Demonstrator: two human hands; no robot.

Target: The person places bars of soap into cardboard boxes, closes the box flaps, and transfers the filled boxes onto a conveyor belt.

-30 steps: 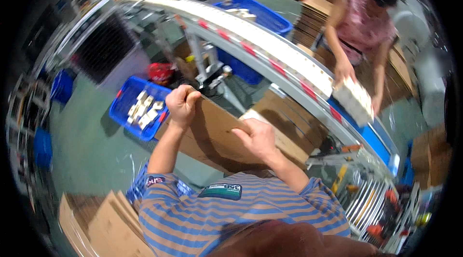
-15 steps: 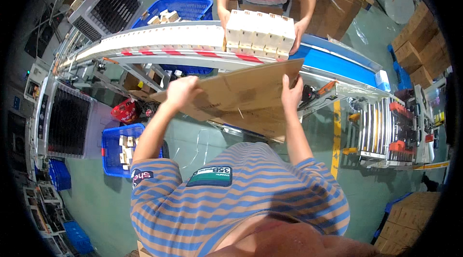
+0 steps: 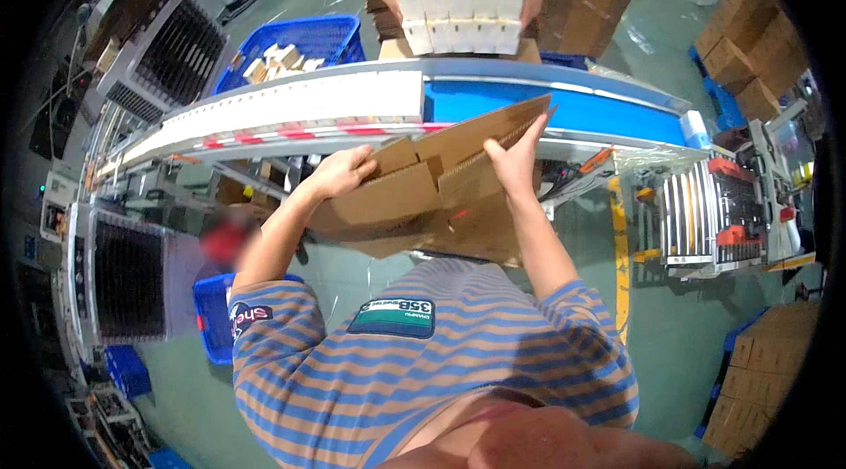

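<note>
A brown cardboard box (image 3: pixel 379 209), partly unfolded with its flaps apart, is held up in front of my body. My left hand (image 3: pixel 342 172) is closed on the flap edge at its left side. At the right side, my right hand (image 3: pixel 518 156) grips the tall panel with the thumb on the near face and the fingers behind, mostly hidden. Just beyond the box runs a conveyor with a blue belt (image 3: pixel 573 108). Across it, a co-worker's hands (image 3: pixel 532 0) squeeze a block of several white small cartons (image 3: pixel 463 7) from both sides.
A long row of white cartons (image 3: pixel 317 99) fills the conveyor's left part. A blue basket (image 3: pixel 339 36) with loose cartons stands behind it. Another blue basket (image 3: pixel 211 328) is by my left arm. A roller rack (image 3: pixel 687 214) stands right, stacked brown boxes (image 3: pixel 767 363) lower right.
The cardboard was flat and has spread into a box shape with flaps apart. The co-worker's carton block has lifted off the conveyor and moved back, baring the blue belt.
</note>
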